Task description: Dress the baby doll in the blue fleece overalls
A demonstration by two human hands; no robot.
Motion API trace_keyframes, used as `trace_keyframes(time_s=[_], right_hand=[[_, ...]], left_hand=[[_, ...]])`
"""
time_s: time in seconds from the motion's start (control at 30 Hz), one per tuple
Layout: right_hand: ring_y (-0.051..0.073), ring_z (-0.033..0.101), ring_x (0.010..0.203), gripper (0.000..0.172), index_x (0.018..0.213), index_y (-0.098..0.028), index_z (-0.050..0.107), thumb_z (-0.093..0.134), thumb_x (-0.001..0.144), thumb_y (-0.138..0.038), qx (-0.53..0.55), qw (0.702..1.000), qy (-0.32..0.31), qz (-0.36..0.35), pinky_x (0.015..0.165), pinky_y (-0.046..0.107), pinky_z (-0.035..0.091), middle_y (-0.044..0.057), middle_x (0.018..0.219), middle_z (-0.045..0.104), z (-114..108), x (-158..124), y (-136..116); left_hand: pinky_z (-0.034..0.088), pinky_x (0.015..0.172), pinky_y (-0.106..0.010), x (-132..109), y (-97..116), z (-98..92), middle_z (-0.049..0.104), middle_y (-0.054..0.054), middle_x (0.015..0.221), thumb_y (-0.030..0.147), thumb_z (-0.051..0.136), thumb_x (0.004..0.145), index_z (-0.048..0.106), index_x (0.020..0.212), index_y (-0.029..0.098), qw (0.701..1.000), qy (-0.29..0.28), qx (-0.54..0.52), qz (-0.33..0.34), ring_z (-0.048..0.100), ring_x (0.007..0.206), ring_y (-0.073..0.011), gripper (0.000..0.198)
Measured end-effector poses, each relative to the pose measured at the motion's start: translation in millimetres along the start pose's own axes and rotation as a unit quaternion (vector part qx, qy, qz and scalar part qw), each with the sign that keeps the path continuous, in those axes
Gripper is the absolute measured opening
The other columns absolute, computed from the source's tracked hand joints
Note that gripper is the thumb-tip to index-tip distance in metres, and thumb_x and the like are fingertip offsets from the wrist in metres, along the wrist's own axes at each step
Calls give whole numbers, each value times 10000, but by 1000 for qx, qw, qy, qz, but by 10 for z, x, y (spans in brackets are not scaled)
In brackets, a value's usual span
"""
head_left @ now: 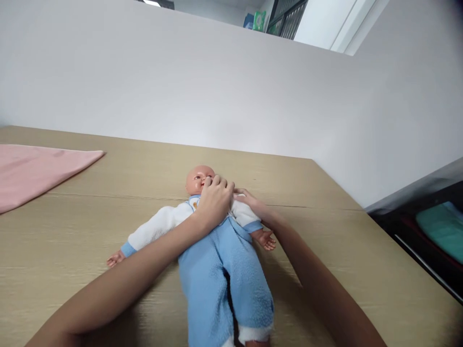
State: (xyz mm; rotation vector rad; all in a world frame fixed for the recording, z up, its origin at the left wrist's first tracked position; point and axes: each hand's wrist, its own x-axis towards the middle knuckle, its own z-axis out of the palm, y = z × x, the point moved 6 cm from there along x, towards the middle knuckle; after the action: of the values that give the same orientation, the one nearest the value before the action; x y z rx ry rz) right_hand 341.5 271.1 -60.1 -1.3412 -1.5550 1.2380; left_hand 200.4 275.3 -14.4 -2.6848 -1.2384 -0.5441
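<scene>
A baby doll in a blue and white fleece outfit lies on its back on the table, head away from me and arms spread. My left hand reaches across its chest, fingers curled over the outfit by the shoulder on the right side of the view and partly covering the chin. At that same shoulder, my right hand is wrapped around the white sleeve from the outer side. Its fingertips are partly hidden behind my left hand. The doll's feet run out of the bottom of view.
A pink cloth lies flat at the left of the wood-look table. Behind the table rises a white partition. Beyond the right edge is a dark container with something green in it.
</scene>
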Motion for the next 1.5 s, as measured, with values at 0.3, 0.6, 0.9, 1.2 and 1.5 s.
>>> trace_keyframes(time_s=[0.3,0.6,0.9,1.2,1.5], right_hand=[[306,726,912,718,1480,-309,681,768,774,-211,-404,904,-130,-58,784,381,531,64,1162,823,-567,-477,-309],[370,669,1314,685,1551,-269,582,713,878,-272,-396,910,-117,-44,1088,497,523,111,1518,685,-657,-555,-33],[397,544,1434,499,1510,-262,588,631,1017,-329,-435,885,79,-146,1216,602,413,162,1532,614,-334,-885,-68],[243,570,876,314,922,-260,628,610,1049,-547,-85,988,77,-99,861,381,467,26,901,618,208,-776,59],[251,612,1000,437,1016,-267,611,669,944,-693,40,996,62,-42,962,372,507,19,972,635,259,-568,435]], left_hand=[[393,996,-597,36,-49,52,729,-218,1054,70,485,984,684,1014,177,1000,10,-23,10,566,1082,-417,228],[435,1123,-542,-172,-176,-177,692,-146,1191,401,515,1113,654,1094,200,982,38,-184,3,600,1175,-344,246],[490,918,-401,-1011,-655,-291,662,-44,1021,414,457,1136,576,1070,245,954,71,-278,-92,630,963,-247,217],[487,859,-448,-1476,-609,-260,658,-55,971,555,452,1102,569,993,252,959,-30,-249,-130,632,927,-296,343],[540,948,-444,-1607,-510,-127,711,-55,1111,566,469,1094,572,1162,268,892,-70,-396,-209,674,1038,-280,323]])
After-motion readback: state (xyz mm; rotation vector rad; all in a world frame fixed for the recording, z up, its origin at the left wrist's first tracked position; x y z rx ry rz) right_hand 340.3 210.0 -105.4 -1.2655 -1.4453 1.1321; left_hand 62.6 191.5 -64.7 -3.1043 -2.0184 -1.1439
